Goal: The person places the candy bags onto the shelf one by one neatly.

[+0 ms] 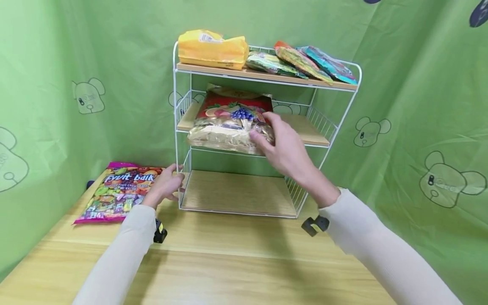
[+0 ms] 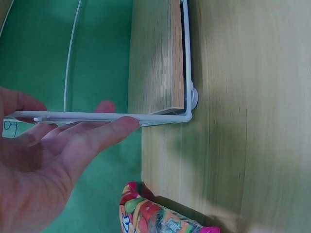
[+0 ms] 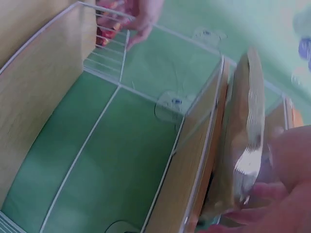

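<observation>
A red and gold fruit-printed bag (image 1: 228,127) lies on the middle board of a white wire shelf rack (image 1: 238,214), its gold front end jutting past the board's edge. My right hand (image 1: 287,146) grips the bag at its right front corner, thumb on the upper face. In the right wrist view, fingers (image 3: 272,191) are at the bag's crimped edge (image 3: 255,102). Lower on the left, my left hand (image 1: 167,184) holds the rack's front left upright. The left wrist view shows this hand (image 2: 53,160) with thumb and fingers about the white wire (image 2: 97,116).
On the table (image 1: 213,271), left of the rack, lies a "Fyuit baik" candy bag (image 1: 122,190). The top board carries a yellow bag (image 1: 213,48) and several flat colourful packets (image 1: 301,61). Green cloth (image 1: 129,84) with mouse drawings hangs behind and at both sides.
</observation>
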{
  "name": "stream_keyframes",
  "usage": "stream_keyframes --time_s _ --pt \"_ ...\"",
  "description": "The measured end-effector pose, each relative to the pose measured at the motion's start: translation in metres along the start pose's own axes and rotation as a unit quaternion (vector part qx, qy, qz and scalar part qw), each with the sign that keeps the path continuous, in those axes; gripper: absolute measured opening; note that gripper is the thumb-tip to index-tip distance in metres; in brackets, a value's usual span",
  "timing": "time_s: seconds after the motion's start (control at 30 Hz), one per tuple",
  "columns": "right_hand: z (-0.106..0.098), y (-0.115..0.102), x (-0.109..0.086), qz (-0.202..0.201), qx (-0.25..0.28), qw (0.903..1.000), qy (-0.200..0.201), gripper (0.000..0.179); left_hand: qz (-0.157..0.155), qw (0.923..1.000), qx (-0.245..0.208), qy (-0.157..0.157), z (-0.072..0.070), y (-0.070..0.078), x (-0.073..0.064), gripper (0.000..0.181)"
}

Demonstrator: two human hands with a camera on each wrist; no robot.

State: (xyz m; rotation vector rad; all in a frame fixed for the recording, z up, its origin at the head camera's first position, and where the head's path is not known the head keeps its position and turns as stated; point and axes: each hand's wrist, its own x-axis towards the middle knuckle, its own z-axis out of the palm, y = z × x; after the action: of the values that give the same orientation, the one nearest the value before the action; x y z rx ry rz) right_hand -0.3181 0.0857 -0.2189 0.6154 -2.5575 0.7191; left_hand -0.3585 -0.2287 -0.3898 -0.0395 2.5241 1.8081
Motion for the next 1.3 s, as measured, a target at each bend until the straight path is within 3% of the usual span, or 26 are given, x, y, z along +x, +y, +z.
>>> stream_keyframes --time_s 0.17,0.63,1.3 --pt "0.008 -0.006 -0.011 -0.031 -0.047 0.9977 -0.038 0.084 0.002 1.0 0.002 0.001 0.0 0.0 0.0 0.057" --pt "0.027 -0.007 -0.016 -0.06 -0.06 0.9961 0.025 0.071 0.001 1.0 0.002 -0.002 0.0 0.001 0.0 0.057" --pt "0.043 -0.025 0.003 -0.049 -0.057 0.9972 0.006 0.068 0.002 1.0 0.004 -0.005 0.0 -0.001 0.001 0.057"
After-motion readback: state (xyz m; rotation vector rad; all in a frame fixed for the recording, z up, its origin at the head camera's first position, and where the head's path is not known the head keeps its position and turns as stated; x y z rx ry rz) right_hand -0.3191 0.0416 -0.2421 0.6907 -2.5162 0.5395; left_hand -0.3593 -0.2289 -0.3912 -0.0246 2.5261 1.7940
